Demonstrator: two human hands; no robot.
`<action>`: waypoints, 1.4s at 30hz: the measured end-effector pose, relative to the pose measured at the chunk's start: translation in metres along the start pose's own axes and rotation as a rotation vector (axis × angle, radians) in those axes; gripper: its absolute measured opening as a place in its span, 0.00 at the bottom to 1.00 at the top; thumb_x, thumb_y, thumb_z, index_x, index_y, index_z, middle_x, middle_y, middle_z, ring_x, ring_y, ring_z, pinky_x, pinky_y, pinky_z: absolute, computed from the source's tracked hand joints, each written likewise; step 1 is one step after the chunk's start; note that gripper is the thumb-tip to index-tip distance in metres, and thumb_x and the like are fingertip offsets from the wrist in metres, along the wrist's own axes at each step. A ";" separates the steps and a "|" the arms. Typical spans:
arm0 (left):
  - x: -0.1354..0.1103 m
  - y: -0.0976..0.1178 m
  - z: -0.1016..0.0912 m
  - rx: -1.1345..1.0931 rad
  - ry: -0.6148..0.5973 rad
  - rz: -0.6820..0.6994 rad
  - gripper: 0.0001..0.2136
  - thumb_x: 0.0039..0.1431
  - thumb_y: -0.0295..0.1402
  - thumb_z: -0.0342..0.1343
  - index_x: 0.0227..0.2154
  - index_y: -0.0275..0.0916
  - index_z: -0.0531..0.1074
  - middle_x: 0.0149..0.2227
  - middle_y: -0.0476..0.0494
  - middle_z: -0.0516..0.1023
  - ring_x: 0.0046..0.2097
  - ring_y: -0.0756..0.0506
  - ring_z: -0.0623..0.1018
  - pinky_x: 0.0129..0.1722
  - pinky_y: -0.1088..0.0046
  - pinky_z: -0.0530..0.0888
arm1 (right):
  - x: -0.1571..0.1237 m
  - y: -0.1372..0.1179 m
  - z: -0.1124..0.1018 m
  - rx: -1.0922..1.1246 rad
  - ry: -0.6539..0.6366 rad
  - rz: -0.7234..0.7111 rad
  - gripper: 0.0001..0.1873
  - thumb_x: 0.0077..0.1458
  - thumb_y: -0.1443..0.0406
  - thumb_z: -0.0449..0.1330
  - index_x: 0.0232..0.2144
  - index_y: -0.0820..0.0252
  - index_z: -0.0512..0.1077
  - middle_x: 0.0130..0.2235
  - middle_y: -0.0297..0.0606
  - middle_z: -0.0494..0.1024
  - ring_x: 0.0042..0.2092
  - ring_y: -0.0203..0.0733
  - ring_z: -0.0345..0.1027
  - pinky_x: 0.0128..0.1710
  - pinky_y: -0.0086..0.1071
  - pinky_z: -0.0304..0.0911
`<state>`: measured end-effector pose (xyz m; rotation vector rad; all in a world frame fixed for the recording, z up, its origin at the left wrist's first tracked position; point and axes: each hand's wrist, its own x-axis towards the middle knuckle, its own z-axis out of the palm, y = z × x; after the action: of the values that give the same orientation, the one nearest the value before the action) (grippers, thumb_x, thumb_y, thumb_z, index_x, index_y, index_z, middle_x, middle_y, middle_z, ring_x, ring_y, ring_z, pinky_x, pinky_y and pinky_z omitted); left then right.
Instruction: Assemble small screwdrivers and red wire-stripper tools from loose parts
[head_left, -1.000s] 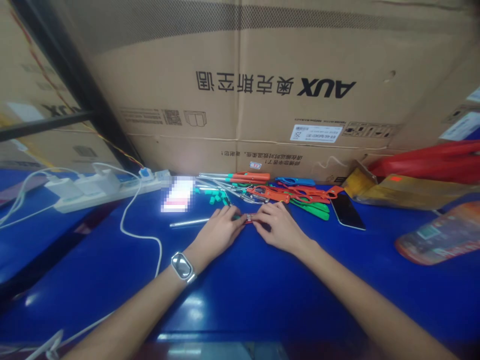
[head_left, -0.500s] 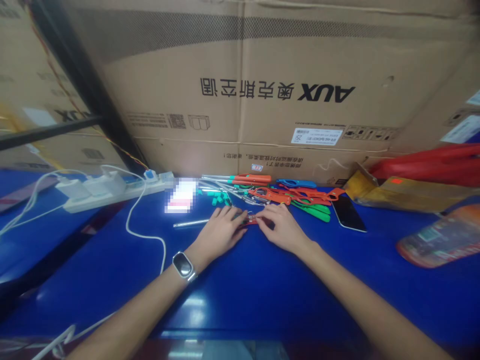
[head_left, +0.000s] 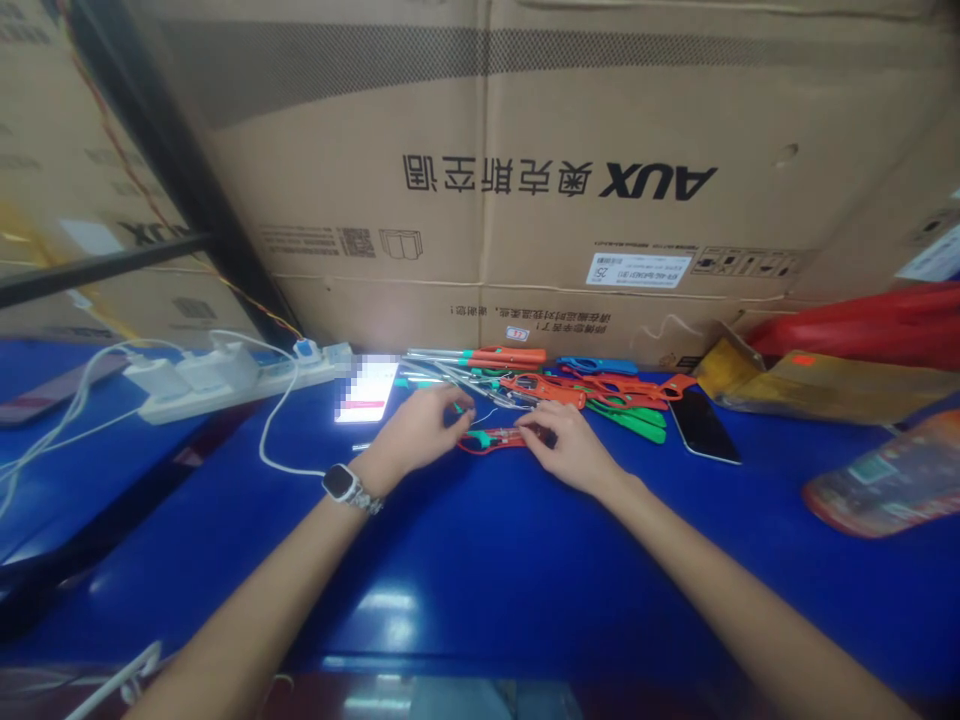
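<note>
My left hand (head_left: 420, 428), a watch on its wrist, is closed at the fingertips just left of a red lighter casing (head_left: 510, 440). A bit of green shows at those fingertips, but what they hold is unclear. The casing lies open on the blue table, with a green part (head_left: 481, 438) and small metallic pieces inside. My right hand (head_left: 566, 445) pinches the casing's right end with thumb and forefinger, its other fingers curled. A thin pale wire (head_left: 487, 416) sticks up behind the casing. Partly hidden by my left hand is a metal tube (head_left: 361, 446).
Behind my hands lie orange casings (head_left: 622, 388), green casings (head_left: 630, 420), a blue casing (head_left: 596, 366) and metal tubes (head_left: 435, 356). A lit phone (head_left: 367, 390) and power strip (head_left: 247, 385) are left; a dark phone (head_left: 705, 428) and bottle (head_left: 885, 475) are right. Cardboard (head_left: 450, 230) stands behind.
My left hand has moved left, off the casing, uncovering the green part in it. My right hand stays at the casing's right end. The view has shifted slightly.
</note>
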<state>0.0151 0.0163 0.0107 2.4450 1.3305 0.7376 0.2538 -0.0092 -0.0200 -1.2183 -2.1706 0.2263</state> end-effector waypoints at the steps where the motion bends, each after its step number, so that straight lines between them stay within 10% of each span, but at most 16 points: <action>1: -0.001 -0.001 0.002 -0.022 -0.010 -0.005 0.11 0.62 0.40 0.55 0.40 0.39 0.77 0.40 0.43 0.78 0.39 0.44 0.78 0.40 0.66 0.74 | 0.004 0.000 0.000 -0.022 -0.016 -0.015 0.08 0.60 0.68 0.58 0.39 0.58 0.77 0.36 0.38 0.77 0.39 0.42 0.69 0.42 0.38 0.60; 7: -0.015 -0.007 0.022 -0.046 -0.031 0.034 0.26 0.54 0.49 0.63 0.51 0.39 0.72 0.48 0.39 0.75 0.49 0.39 0.75 0.48 0.60 0.74 | 0.047 -0.005 0.002 -0.198 -0.225 -0.154 0.14 0.59 0.67 0.60 0.47 0.56 0.76 0.47 0.43 0.74 0.50 0.50 0.64 0.50 0.46 0.57; 13: -0.018 -0.005 0.029 -0.058 -0.042 0.040 0.17 0.60 0.44 0.59 0.47 0.40 0.74 0.41 0.43 0.74 0.43 0.42 0.75 0.44 0.63 0.73 | 0.070 -0.011 0.002 -0.292 -0.399 -0.163 0.03 0.56 0.69 0.62 0.32 0.58 0.77 0.41 0.42 0.77 0.49 0.51 0.65 0.47 0.44 0.54; 27: -0.020 -0.002 0.031 0.097 -0.060 0.105 0.14 0.63 0.41 0.56 0.48 0.43 0.77 0.44 0.41 0.74 0.45 0.41 0.75 0.45 0.63 0.73 | -0.003 -0.009 0.000 -0.232 -0.107 -0.154 0.07 0.62 0.69 0.58 0.38 0.59 0.77 0.36 0.39 0.77 0.41 0.44 0.65 0.42 0.38 0.53; 42: -0.021 0.006 0.029 0.204 -0.110 0.211 0.11 0.67 0.36 0.51 0.48 0.43 0.74 0.47 0.41 0.73 0.47 0.41 0.72 0.45 0.61 0.70 | -0.012 -0.012 0.005 -0.034 0.023 0.006 0.06 0.61 0.68 0.58 0.40 0.58 0.74 0.35 0.37 0.78 0.38 0.41 0.67 0.41 0.37 0.56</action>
<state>0.0258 -0.0046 -0.0173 2.7750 1.1710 0.5265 0.2468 -0.0244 -0.0240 -1.2403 -2.1602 0.1775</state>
